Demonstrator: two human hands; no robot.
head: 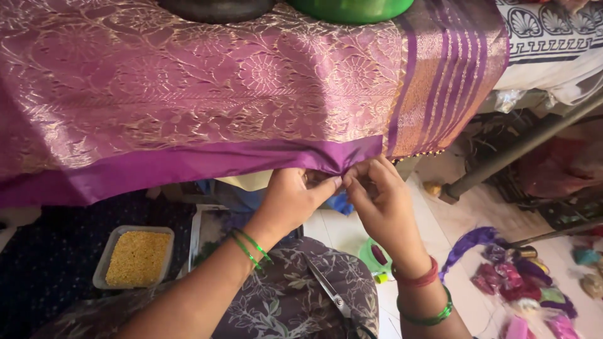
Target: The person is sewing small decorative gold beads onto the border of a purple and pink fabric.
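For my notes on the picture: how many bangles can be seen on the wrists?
4: two thin green bangles on the left wrist, one red bangle and one green bangle on the right wrist. Others may be hidden.

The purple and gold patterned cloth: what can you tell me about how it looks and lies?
The shiny purple cloth with gold woven flowers hangs draped over a raised edge. It has a plain purple hem and a striped gold band at right. The left hand and right hand pinch its hem together.
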